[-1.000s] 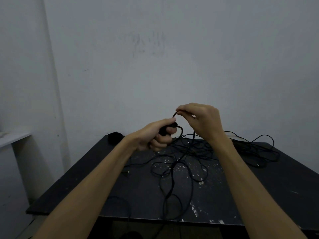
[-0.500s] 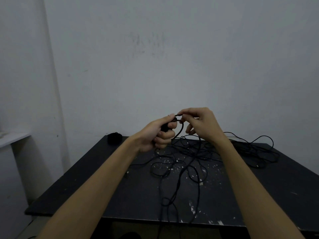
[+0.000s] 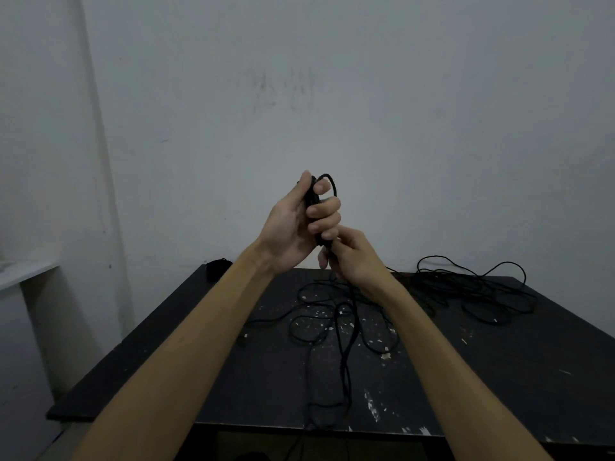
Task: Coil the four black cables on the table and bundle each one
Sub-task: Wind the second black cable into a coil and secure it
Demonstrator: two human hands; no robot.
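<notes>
Gripping a tight coil of thin black cable [image 3: 327,186], the left hand [image 3: 296,224] curls its fingers round it above the table [image 3: 519,371]. Just below, the right hand [image 3: 356,261] pinches the trailing strand; loose cables [image 3: 472,291] sprawl matte across the scuffed, paint-flecked top.

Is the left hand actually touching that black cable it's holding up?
Touching. The head view shows the left hand with its fingers curled round the coiled black cable.
</notes>
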